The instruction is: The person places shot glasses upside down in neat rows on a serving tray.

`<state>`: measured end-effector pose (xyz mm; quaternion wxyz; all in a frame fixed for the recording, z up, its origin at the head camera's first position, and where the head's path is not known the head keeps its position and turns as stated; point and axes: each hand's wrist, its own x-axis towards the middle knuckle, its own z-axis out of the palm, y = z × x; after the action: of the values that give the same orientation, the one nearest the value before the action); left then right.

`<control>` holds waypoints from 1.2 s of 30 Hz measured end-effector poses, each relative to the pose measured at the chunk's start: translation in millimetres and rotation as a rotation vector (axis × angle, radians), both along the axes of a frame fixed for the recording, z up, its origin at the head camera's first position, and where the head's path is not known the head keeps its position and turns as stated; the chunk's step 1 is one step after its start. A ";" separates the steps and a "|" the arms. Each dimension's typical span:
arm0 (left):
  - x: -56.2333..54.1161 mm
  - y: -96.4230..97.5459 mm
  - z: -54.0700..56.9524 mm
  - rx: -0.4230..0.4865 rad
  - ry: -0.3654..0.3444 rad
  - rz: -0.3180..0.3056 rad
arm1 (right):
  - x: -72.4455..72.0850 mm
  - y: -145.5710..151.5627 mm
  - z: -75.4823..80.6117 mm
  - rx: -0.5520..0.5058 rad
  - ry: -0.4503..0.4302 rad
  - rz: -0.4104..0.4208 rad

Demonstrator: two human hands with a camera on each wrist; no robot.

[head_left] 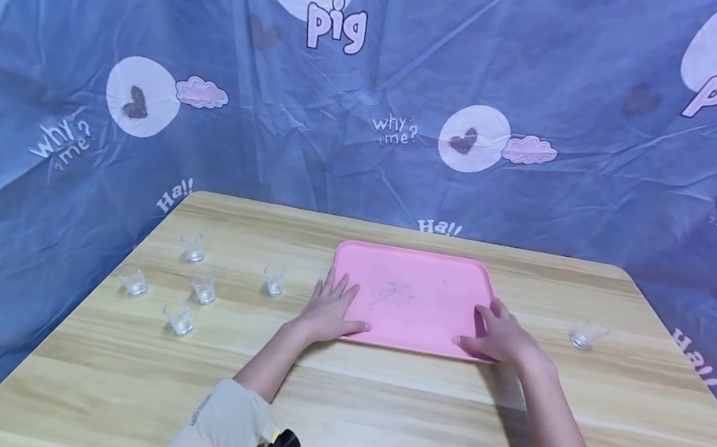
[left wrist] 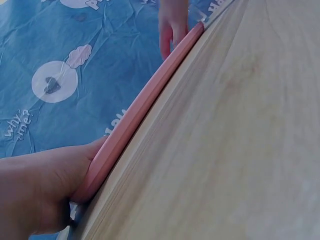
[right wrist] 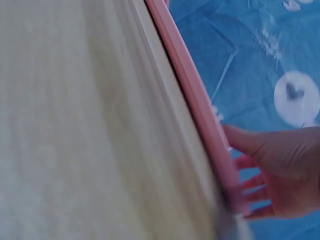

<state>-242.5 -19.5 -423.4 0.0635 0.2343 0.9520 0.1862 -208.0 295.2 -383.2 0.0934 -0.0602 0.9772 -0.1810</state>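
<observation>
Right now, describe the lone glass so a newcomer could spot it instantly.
On the wooden table, find the pink tray. Look right, past the right hand, to a small clear glass. It is the only glass on that side; the other five glasses sit left of the tray.

Blue printed cloth (head_left: 338, 168) hangs behind a wood-grain table (head_left: 387, 416).

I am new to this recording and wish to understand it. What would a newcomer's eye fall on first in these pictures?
Probably the bright pink tray on the wooden table, with the left grip at its left side and the right grip at its right. Behind the table, the blue cloth carries big "pig" lettering. Quieter are small clear glasses: five left of the tray, one right.
</observation>
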 end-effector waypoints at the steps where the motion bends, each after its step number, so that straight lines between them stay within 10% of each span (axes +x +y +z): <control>1: 0.1 -0.4 -0.5 0.001 0.003 0.002 | -4.0 3.1 -6.3 -0.021 0.037 -0.001; 9: 0.6 -1.0 0.2 0.000 0.002 0.002 | -21.2 18.0 -38.7 -0.100 0.240 -0.015; 36: 22.5 1.9 29.8 -0.167 -0.057 -0.048 | 6.5 -5.8 6.1 0.012 -0.055 0.035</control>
<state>-220.0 -17.6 -393.7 0.1145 0.2455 0.9561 0.1115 -201.5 289.3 -377.1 0.1238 -0.0716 0.9741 -0.1752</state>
